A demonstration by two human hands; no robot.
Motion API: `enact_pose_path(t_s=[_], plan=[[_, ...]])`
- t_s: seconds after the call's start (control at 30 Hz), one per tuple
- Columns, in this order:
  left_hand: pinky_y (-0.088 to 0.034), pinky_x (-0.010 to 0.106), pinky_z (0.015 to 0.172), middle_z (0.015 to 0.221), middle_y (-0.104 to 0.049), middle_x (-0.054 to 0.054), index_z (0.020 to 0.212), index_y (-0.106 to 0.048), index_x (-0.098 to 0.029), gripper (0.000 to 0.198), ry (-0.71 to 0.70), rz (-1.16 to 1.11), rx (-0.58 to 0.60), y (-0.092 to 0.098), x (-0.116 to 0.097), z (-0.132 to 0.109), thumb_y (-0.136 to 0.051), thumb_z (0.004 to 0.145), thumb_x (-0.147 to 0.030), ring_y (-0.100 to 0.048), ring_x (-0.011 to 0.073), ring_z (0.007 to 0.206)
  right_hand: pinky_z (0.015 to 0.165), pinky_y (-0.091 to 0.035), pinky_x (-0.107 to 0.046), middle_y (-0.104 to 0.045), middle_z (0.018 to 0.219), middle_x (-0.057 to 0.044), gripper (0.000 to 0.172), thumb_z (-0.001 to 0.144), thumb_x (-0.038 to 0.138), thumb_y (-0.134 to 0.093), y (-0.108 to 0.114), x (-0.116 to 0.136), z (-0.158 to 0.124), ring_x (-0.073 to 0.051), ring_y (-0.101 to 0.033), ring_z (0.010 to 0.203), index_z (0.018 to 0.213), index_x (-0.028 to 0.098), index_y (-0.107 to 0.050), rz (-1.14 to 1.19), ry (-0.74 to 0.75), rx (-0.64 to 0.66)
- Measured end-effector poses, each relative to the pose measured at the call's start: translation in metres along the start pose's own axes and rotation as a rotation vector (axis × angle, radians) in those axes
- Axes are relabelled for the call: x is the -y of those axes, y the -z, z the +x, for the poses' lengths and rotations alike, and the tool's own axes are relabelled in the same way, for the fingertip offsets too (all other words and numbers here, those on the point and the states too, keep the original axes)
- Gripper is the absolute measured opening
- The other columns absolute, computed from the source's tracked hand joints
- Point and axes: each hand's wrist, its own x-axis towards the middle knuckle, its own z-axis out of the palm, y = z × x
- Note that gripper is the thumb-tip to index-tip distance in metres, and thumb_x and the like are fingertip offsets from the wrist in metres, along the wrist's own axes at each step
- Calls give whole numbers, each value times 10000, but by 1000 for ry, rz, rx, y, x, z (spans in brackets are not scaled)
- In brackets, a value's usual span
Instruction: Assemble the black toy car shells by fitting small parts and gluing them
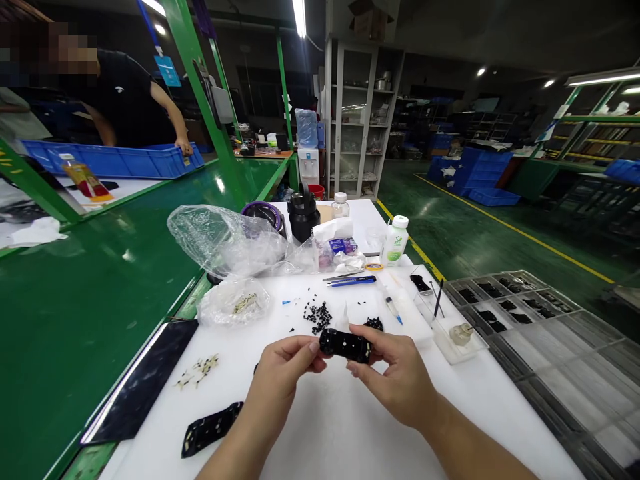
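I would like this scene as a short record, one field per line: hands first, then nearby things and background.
Left hand: fingertips at left end of black part
Right hand: holds its right end
Ahead: small black pieces, white bottle
Left side: second black part
Right side: divided tray
Background: another person, hand on blue crate

I had one wide view, from a camera on my head, facing forward and tilted down. It looked from above the near side of the white table (330,433), close enough that my left hand (286,367) and right hand (395,375) stood large below the frame's middle. Farther off, it reached over the table's far end to a tall cabinet (367,113) and a ceiling light (299,17), while the upper left caught a person (127,100).
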Motion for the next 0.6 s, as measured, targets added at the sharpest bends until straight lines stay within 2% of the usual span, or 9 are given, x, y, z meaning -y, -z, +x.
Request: enact_pose_path(t_s=[0.23,0.37,0.6], plan=[[-442,300,706,682,-631,50,761,-709,-149,326,7,0,-45,-1,-3,-2,-743,726,-471,-558,169,691,639,-576,-270,-716,901,-46,444,794,181,-695,-1,-3,-1,-143,-648,677,1234,191,-634,-54,40,-20],[-433,301,705,695,-634,44,784,-709,-156,315,22,7,-29,1,-2,-1,-747,714,-460,-555,169,689,630,-564,-254,-714,878,-29,443,793,173,-697,0,-2,0,-133,-638,671,1231,196,-633,-69,47,-18],[-415,322,733,704,-647,54,847,-726,-154,326,42,133,-51,0,-2,0,-719,722,-455,-561,192,711,623,-549,-249,-713,873,-22,431,789,165,-695,0,3,0,-129,-618,658,1215,207,-641,-121,74,-14]])
